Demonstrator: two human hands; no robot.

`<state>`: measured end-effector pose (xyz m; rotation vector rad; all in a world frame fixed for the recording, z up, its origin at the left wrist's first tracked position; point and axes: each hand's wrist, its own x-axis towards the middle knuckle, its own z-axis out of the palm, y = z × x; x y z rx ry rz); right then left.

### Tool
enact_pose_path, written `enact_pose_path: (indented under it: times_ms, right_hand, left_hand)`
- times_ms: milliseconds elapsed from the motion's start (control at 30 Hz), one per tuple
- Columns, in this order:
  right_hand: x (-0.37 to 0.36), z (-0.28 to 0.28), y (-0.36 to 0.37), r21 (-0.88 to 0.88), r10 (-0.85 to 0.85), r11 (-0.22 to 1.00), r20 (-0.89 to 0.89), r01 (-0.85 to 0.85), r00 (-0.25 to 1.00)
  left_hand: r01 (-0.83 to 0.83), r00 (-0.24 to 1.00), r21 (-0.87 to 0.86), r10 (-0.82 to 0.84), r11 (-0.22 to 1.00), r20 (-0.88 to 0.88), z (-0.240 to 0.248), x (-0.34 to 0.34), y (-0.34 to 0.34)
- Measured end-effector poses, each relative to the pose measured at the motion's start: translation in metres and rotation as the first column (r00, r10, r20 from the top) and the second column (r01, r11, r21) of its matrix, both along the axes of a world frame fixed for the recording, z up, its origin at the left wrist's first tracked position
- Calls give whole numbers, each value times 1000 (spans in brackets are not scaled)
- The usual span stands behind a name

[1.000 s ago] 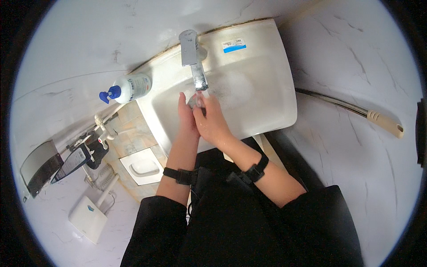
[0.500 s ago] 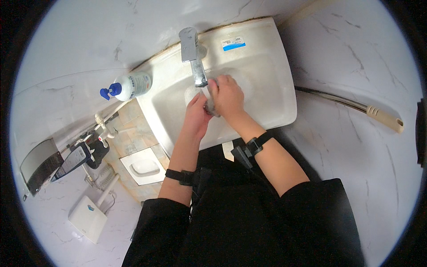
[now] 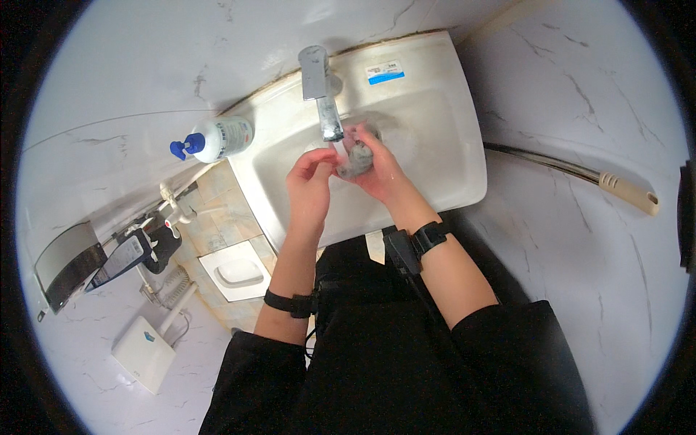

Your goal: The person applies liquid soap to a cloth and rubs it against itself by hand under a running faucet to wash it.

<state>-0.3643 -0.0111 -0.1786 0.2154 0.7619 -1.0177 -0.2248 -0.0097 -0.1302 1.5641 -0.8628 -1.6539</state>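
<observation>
Under the chrome faucet, a stream of water falls onto a small, wet, greyish-green thing, soft or glassy, whose kind I cannot make out. My right hand cups it from the right and below, fingers curled round it. At its left edge, my left hand has its fingers bent and thumb drawn in, the tips pinching the thing's side. Both hands are over the basin of the white sink. The fingertips of both hands are partly hidden by the water and the thing.
A white pump bottle with a blue top stands at the sink's left edge. Lower left are a wall tap, a squat toilet and a white cistern. A metal pole with a beige handle leans at the right wall.
My left hand has drawn left and its fingers have bent. My right hand has turned palm-up, so the grey thing lies more in view in it.
</observation>
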Motion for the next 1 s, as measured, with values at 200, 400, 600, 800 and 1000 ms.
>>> enact_pose_path:
  times_ms: [200, 400, 600, 800, 1000]
  right_hand:
    - [8, 2, -6, 168, 274, 959, -335, -229, 901]
    - [31, -17, 3, -23, 147, 818, -958, -574, 247]
    - [41, 2, -4, 213, 443, 782, -851, -586, 282]
    - [25, 29, 2, 197, 639, 712, -580, -673, 506]
    - [2, 16, 2, 218, 418, 892, -733, -396, 537]
  left_hand:
    - [-221, 970, 73, 212, 972, 115, -15, 9, 7]
    - [-259, 966, 249, 251, 933, 63, -29, 7, 10]
    - [-201, 880, 551, 396, 810, -261, -35, 1, 3]
    - [104, 722, 483, 268, 869, -638, -33, -1, -13]
    - [141, 984, 452, -73, 881, -165, -55, 8, -15]
